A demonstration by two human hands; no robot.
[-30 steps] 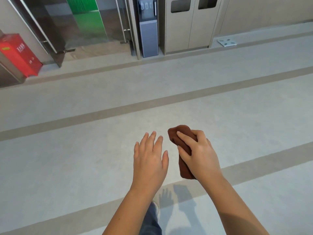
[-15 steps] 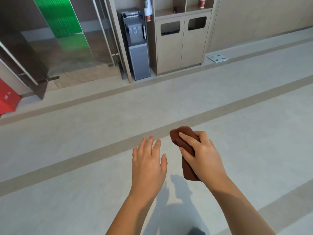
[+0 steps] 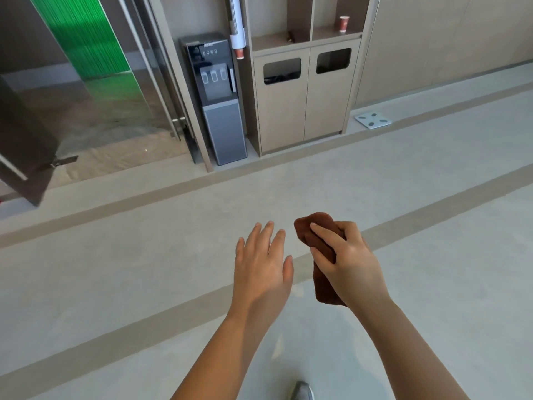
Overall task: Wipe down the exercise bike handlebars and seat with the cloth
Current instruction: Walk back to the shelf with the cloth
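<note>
My right hand (image 3: pixel 344 261) grips a bunched brown cloth (image 3: pixel 313 229), held out in front of me above the floor; part of the cloth hangs down under my palm. My left hand (image 3: pixel 261 265) is beside it, a short gap to the left, palm down, fingers spread and holding nothing. No exercise bike, handlebars or seat are in view.
Ahead stand a grey water dispenser (image 3: pixel 217 99) and a beige cabinet with two bin openings (image 3: pixel 305 96), a paper cup (image 3: pixel 343 23) on its shelf. A white bathroom scale (image 3: pixel 372 120) lies on the floor to the right. A glass door (image 3: pixel 95 90) is at left. My shoe (image 3: pixel 301 391) shows below.
The view has swung to the right and drawn closer to the dispenser and cabinet; the red box at left has left the frame. Both hands keep their pose, the cloth still gripped.
</note>
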